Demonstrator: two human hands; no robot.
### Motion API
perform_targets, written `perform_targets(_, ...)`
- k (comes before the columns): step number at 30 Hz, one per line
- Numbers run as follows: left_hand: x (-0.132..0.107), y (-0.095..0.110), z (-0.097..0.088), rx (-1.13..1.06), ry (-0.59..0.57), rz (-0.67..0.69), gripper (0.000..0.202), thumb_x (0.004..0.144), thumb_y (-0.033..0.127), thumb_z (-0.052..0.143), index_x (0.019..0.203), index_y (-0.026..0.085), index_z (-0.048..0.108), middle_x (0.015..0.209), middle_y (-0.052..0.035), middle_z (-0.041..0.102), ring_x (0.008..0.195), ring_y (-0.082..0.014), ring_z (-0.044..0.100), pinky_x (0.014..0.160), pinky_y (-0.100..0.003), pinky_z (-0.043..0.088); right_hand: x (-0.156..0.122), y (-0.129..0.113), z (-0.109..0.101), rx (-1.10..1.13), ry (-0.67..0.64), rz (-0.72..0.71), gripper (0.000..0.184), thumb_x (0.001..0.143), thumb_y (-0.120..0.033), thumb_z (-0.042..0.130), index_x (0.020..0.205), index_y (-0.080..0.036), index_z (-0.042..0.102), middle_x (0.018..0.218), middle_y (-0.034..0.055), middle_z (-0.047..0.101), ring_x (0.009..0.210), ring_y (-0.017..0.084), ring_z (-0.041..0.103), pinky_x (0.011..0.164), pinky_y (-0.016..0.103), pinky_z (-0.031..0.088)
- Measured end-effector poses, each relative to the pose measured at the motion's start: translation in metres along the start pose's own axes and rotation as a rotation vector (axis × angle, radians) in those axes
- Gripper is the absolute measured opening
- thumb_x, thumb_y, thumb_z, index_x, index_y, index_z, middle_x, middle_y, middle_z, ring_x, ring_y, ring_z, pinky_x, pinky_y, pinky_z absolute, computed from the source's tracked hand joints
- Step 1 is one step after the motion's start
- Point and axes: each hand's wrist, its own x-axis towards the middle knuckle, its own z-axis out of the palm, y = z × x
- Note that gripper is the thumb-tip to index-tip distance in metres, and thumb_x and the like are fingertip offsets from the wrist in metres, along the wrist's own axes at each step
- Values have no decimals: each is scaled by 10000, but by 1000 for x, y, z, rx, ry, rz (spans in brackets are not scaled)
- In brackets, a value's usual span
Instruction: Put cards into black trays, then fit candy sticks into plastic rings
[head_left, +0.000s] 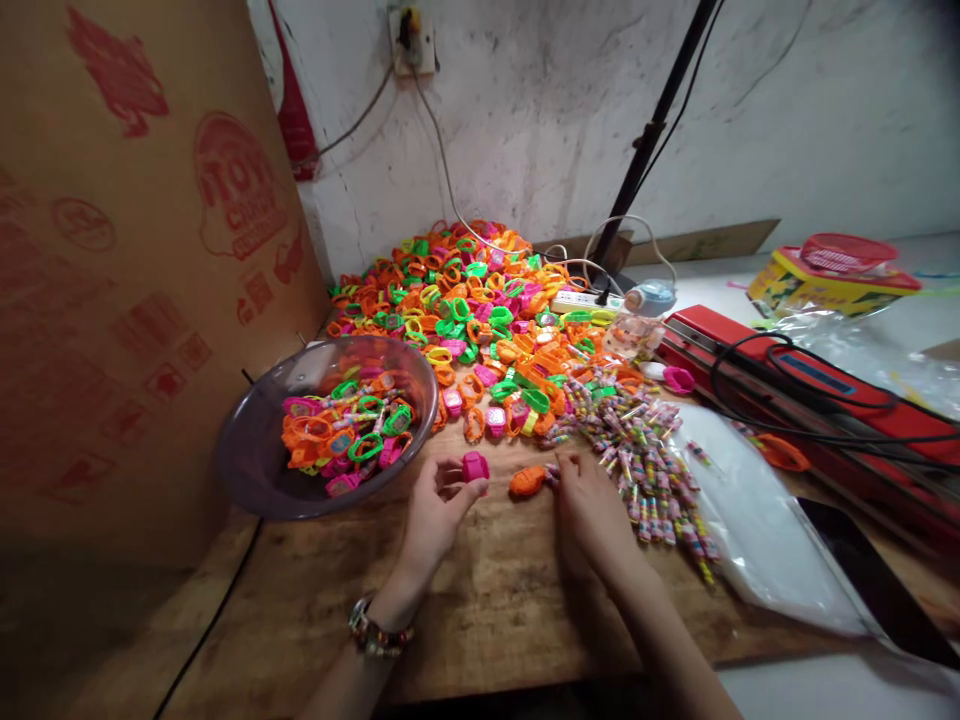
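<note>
My left hand (pixel 441 505) pinches a pink toy watch (pixel 475 467) between thumb and fingers, just above the wooden table (pixel 480 600). My right hand (pixel 592 505) is closed, its fingertips on a small wrapped candy roll (pixel 552 474). Against the other end of that roll is an orange toy watch (pixel 527 482), between my two hands. To the right of my right hand lies a pile of wrapped candy rolls (pixel 660 480). Beyond both hands spreads a large heap of orange, green, pink and yellow toy watches (pixel 465 300).
A translucent purple basin (pixel 247 470) with toy watches and candy rolls stands at left, beside a tall cardboard box (pixel 150 250). At right are clear plastic bags (pixel 742 530), a dark phone-like slab (pixel 874 570) and a red sealing machine (pixel 810 390) with black cable. A power strip (pixel 585 301) sits behind.
</note>
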Motion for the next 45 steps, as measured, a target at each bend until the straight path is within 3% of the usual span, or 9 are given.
perform_targets(7,-10,14,-5,94,0,33,341,691,380,716,944,173,619,960,-69,703,822,-181,659,706,-292,511,12,17,9,132,-63,105,309,843,-206,527,1104,-101,656,1010,163,637,956,269,578,841,372,458)
perform_targets(11,-17,13,-9,117,-89,69,327,776,374,655,1038,182,626,1042,-80,700,944,-207,670,854,-345,522,31,34,0,277,-111,86,215,799,-241,575,926,-140,715,826,73,684,755,199,612,688,285,473)
perform_targets(14,-23,12,-10,77,-86,58,375,786,362,657,1111,186,597,1079,-90,695,976,-212,672,859,-347,537,37,34,-14,351,-72,60,238,840,-278,535,860,-131,722,780,82,678,749,212,618,694,309,485)
perform_targets(21,-36,35,-15,188,-107,296,193,883,344,585,896,205,719,1060,-77,657,1037,-194,628,886,-309,525,-10,-41,-65,574,162,-171,406,979,-312,388,1344,-172,498,1217,121,626,1161,206,574,942,349,491)
perform_targets(25,-43,54,-18,275,-118,415,161,917,270,560,942,232,716,1049,-49,646,1051,-155,611,916,-266,502,-29,-83,-79,407,233,-398,472,966,-180,385,1438,-166,372,1184,145,639,1102,216,608,899,333,526)
perform_targets(30,-48,63,-20,355,-109,517,138,917,219,568,963,227,698,1052,-36,637,1028,-127,616,910,-229,499,-26,-88,-77,163,332,-475,434,953,-122,367,1386,-107,394,990,138,666,877,226,643,743,331,558)
perform_targets(34,-52,64,-22,403,-83,571,122,912,196,573,954,206,687,1032,-35,634,1009,-118,619,907,-214,497,-29,-93,-82,53,329,-489,377,993,-255,358,1288,-47,467,877,126,650,752,221,615,648,323,525)
perform_targets(38,-56,65,-24,459,-64,574,129,917,178,554,943,189,680,1019,-42,626,994,-115,620,906,-208,492,-32,-105,-88,-145,382,-495,427,1002,-348,354,1199,-12,529,763,95,604,679,215,559,620,330,453)
perform_targets(45,-58,51,-28,489,-116,450,156,922,185,518,886,190,670,968,-36,650,949,-123,635,847,-205,496,-31,-107,-84,-292,392,-634,202,964,-152,414,959,-88,606,659,21,537,578,167,456,576,318,302)
